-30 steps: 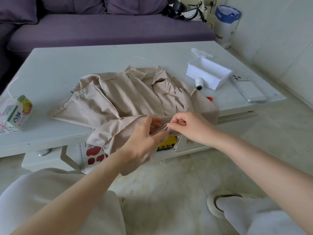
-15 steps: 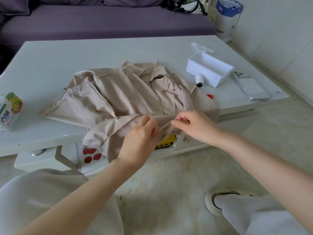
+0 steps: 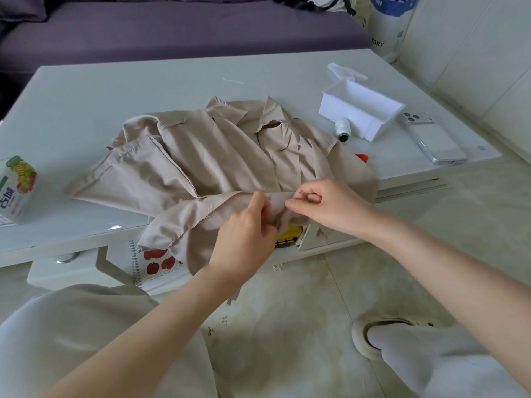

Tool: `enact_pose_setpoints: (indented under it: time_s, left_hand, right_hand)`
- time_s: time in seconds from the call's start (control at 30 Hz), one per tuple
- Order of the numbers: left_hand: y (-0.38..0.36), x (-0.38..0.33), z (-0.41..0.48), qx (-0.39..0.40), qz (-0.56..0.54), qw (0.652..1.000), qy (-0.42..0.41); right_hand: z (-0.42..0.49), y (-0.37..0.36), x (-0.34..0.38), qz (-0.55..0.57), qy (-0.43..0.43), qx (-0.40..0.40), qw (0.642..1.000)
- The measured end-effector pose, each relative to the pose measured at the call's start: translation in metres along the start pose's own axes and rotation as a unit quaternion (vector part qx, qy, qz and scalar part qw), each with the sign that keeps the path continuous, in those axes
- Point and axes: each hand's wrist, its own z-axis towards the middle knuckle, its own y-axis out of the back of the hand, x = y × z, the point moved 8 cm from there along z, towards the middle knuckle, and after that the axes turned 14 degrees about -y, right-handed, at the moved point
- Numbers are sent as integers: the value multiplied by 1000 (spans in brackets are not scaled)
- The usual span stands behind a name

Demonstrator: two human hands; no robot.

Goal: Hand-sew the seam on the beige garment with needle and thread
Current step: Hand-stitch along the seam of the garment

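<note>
Left hand (image 3: 244, 228) grips the seam edge of the beige garment (image 3: 207, 156), draped off the worktop (image 3: 115, 90) front; right hand (image 3: 327, 206) pinches the needle (image 3: 300, 193) just beside it. A slip could prick the left thumb, so near the point.

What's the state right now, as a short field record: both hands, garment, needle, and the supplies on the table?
left hand: grips folded edge of the beige garment
right hand: pinches the needle at that edge
garment: crumpled on white table, part hanging off the front
thread spool: beside white plastic box
phone: right of the box
</note>
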Motion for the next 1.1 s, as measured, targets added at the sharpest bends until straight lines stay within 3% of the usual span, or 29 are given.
enact_pose_setpoints:
  time_s: [0.3,0.47,0.67,0.87,1.1]
  left_hand:
    - [1,13,-2,-15,-89,995,50]
    - [16,17,-2,-60,-56,996,40]
    - [14,20,-4,-17,-1,998,53]
    - [0,17,-4,54,-21,996,64]
    - [-4,17,-2,48,55,997,33]
  right_hand:
    - [1,3,-2,-22,2,-23,999]
    - [0,5,0,-28,14,-31,999]
    - [1,3,-1,-34,14,-24,999]
    - [1,4,-3,-33,3,-26,999]
    - [0,3,-6,-21,-8,-15,1000]
